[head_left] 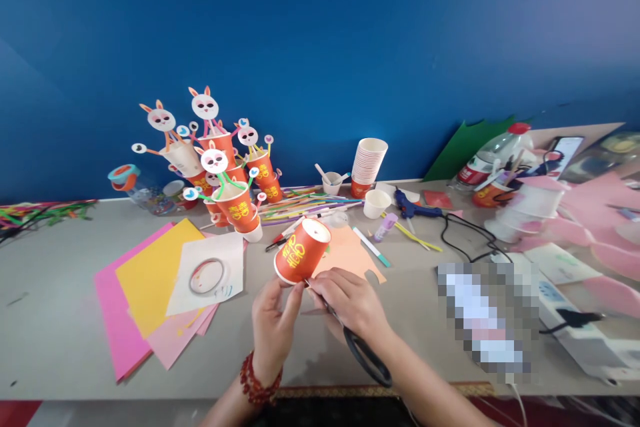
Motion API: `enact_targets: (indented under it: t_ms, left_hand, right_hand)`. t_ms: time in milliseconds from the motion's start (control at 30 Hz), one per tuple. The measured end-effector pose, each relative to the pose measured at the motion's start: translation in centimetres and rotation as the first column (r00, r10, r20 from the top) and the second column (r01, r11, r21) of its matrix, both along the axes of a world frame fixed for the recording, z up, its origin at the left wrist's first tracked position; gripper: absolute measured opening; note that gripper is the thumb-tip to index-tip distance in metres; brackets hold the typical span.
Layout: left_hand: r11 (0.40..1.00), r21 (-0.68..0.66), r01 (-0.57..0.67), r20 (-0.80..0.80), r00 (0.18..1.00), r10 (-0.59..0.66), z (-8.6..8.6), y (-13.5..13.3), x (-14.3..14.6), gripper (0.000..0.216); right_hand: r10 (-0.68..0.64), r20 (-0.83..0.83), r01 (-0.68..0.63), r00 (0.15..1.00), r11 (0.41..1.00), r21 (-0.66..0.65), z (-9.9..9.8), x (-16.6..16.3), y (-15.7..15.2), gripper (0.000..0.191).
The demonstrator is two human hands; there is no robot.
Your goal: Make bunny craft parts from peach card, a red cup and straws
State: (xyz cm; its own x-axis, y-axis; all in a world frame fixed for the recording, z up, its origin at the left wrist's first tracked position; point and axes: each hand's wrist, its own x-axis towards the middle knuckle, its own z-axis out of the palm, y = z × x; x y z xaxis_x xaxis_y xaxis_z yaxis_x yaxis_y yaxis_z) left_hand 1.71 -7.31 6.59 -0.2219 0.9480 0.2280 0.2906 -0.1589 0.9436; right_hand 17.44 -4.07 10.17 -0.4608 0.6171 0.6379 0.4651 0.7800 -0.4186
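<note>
A red-orange paper cup (310, 255) with yellow characters is tilted upside down in my left hand (273, 320), whose fingers and thumb are closed on its rim. My right hand (353, 300) is closed around a pair of scissors (367, 357), with the black handles pointing down toward me. The blade tip touches or almost touches the lower right of the cup's rim; the fingers hide most of the blades. Just behind the cup lies a sheet of light orange paper (345, 247) with a piece cut from its edge.
Paper cups with rabbit faces (214, 161) stand at the back left. Coloured paper (150, 273) and a tape roll (207, 277) lie left. Behind are pipe cleaners (300, 207), stacked cups (370, 160) and a blue glue gun (417, 205). A power strip (565, 320) lies right.
</note>
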Motion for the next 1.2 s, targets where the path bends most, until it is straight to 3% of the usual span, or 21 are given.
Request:
enact_targets:
  t_ms: [67, 133, 200, 267, 300, 333, 400, 500, 567, 667, 733, 800, 867, 967, 1067, 1133, 1200]
  left_hand:
    - [1.0, 0.014, -0.027, -0.004, 1.0, 0.027, -0.2, 0.0, 0.2, 0.019]
    - [0.996, 0.054, -0.066, -0.012, 0.998, 0.067, -0.5, 0.0, 0.4, 0.017]
    - [0.99, 0.103, -0.095, -0.006, 0.995, 0.096, -0.7, 0.0, 0.6, 0.016]
    - [0.99, 0.103, -0.092, 0.051, 0.995, 0.087, -0.8, 0.1, 0.9, 0.016]
    - [0.994, 0.078, -0.075, 0.108, 0.992, 0.066, -0.9, 0.1, 1.1, 0.017]
    - [0.998, 0.044, -0.048, 0.182, 0.983, 0.039, -1.1, 0.1, 1.3, 0.018]
    - [1.0, -0.015, 0.027, 0.329, 0.944, -0.021, -1.4, 0.1, 1.5, 0.02]
    - [0.994, -0.014, 0.108, 0.454, 0.887, -0.09, -1.7, 0.2, 1.2, 0.025]
    - [0.996, 0.047, 0.074, 0.461, 0.883, -0.088, -1.6, 0.6, 0.3, 0.034]
    - [0.981, 0.19, 0.027, 0.341, 0.936, -0.092, -0.7, 1.7, -2.0, 0.063]
    - [0.961, 0.206, 0.186, 0.203, 0.952, -0.228, 0.2, 2.5, -3.7, 0.085]
    - [0.909, 0.133, 0.394, 0.142, 0.9, -0.411, 1.0, 3.1, -4.9, 0.092]
    - [0.85, 0.05, 0.524, 0.134, 0.84, -0.526, 1.4, 3.3, -5.6, 0.092]
    - [0.819, 0.01, 0.574, 0.177, 0.805, -0.566, 1.5, 3.3, -5.4, 0.084]
    - [0.845, 0.031, 0.533, 0.242, 0.817, -0.524, 1.3, 3.0, -4.5, 0.078]
    - [0.861, 0.051, 0.506, 0.278, 0.821, -0.499, 1.4, 2.8, -4.0, 0.075]
    - [0.864, 0.068, 0.499, 0.306, 0.814, -0.494, 1.5, 2.7, -3.7, 0.072]
  right_hand:
    - [-0.024, -0.094, 0.01, 0.995, 0.989, -0.144, 0.1, -0.3, -0.4, 0.021]
    - [-0.104, -0.219, 0.008, 0.97, 0.918, -0.397, 0.1, -0.8, -0.9, 0.02]
    - [-0.191, -0.378, -0.122, 0.906, 0.737, -0.665, 0.1, -1.2, -1.1, 0.025]
    - [-0.277, -0.52, -0.323, 0.808, 0.531, -0.784, -0.1, -1.6, -1.1, 0.028]
    - [-0.307, -0.564, -0.393, 0.767, 0.47, -0.79, -0.1, -1.6, -1.1, 0.028]
    - [-0.323, -0.583, -0.424, 0.746, 0.446, -0.788, -0.2, -1.7, -1.0, 0.028]
    - [-0.311, -0.551, -0.372, 0.774, 0.481, -0.794, -0.2, -1.4, -1.0, 0.027]
    - [-0.22, -0.365, -0.155, 0.905, 0.629, -0.762, 0.2, -0.6, -1.0, 0.024]
    - [-0.152, -0.233, -0.059, 0.96, 0.707, -0.705, 0.8, 0.2, -0.9, 0.024]
    - [-0.057, -0.124, -0.047, 0.991, 0.712, -0.701, 1.7, 1.0, -0.7, 0.023]
    - [-0.011, -0.084, -0.054, 0.996, 0.683, -0.728, 2.2, 1.3, -0.6, 0.02]
    - [0.023, -0.06, -0.059, 0.998, 0.68, -0.73, 2.6, 1.3, -0.6, 0.017]
    - [0.058, -0.046, -0.074, 0.997, 0.712, -0.699, 2.9, 1.3, -0.7, 0.017]
    - [0.103, -0.006, -0.088, 0.995, 0.819, -0.566, 3.1, 1.2, -0.9, 0.017]
    - [0.08, 0.08, -0.051, 0.994, 0.948, -0.315, 2.7, 1.2, -0.9, 0.017]
    - [0.061, 0.142, -0.038, 0.988, 0.986, -0.163, 2.3, 1.3, -0.7, 0.018]
    - [0.071, 0.182, -0.054, 0.981, 0.994, -0.094, 2.0, 1.3, -0.4, 0.019]
